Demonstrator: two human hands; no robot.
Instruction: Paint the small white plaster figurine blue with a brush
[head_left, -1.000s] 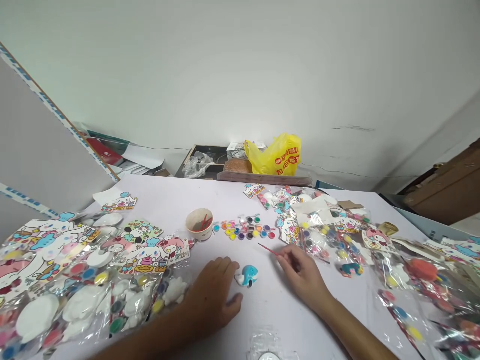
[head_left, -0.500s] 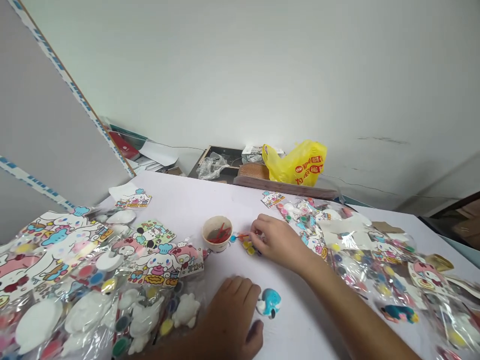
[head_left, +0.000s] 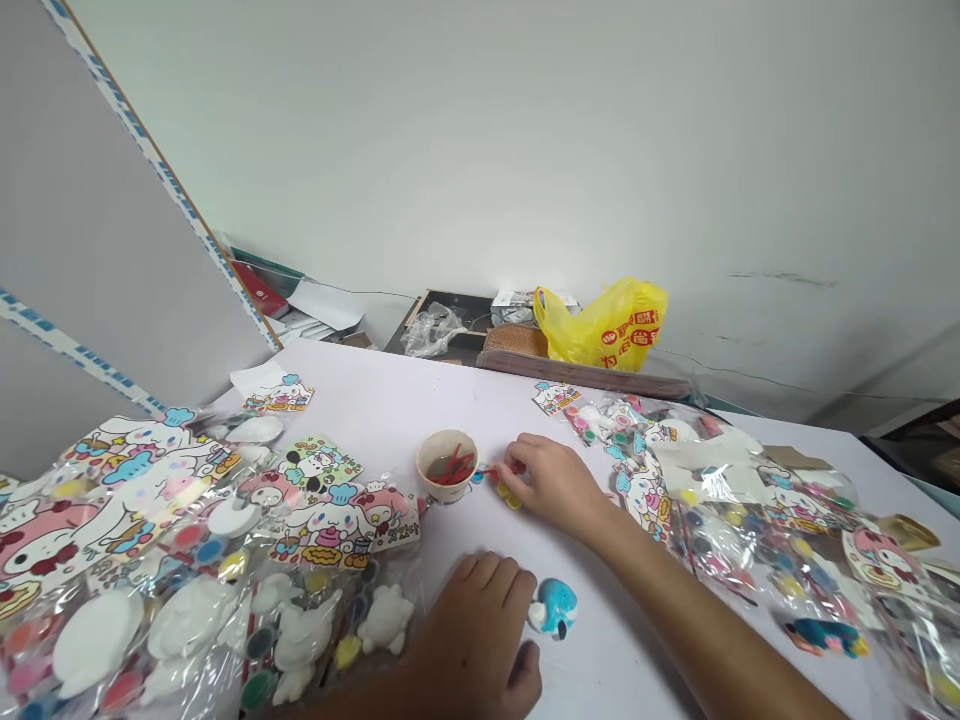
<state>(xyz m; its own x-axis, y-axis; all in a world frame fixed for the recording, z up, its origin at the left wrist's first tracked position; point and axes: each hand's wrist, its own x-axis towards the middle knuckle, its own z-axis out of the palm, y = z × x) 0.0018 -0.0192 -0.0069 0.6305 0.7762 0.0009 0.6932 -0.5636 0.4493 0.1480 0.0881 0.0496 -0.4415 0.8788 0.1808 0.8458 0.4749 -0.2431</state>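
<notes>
My right hand (head_left: 551,485) is closed in a pinch over a strip of small paint pots (head_left: 510,495), mostly covered by its fingers. From the pinch a thin red paintbrush (head_left: 492,470) points left, its tip close to a blue paint spot. Low in the middle, my left hand (head_left: 480,625) rests on the table with fingers curled. At its fingertips lies a small blue and white painted figurine (head_left: 556,606); the exact contact is hidden. Left of my right hand stands a paper cup (head_left: 448,490) with dark liquid and several red sticks.
Clear packets (head_left: 300,640) of white figures, paint pots and cartoon cards cover the left side. More packets (head_left: 720,545) lie on the right, beside a dark blue painted figure (head_left: 829,638). A yellow plastic bag (head_left: 607,330) stands at the back against the wall.
The whole view has shifted slightly to the right in the picture. My right hand sits a little closer to the cup and covers more of the paint pots. The left hand stays beside the figurine.
</notes>
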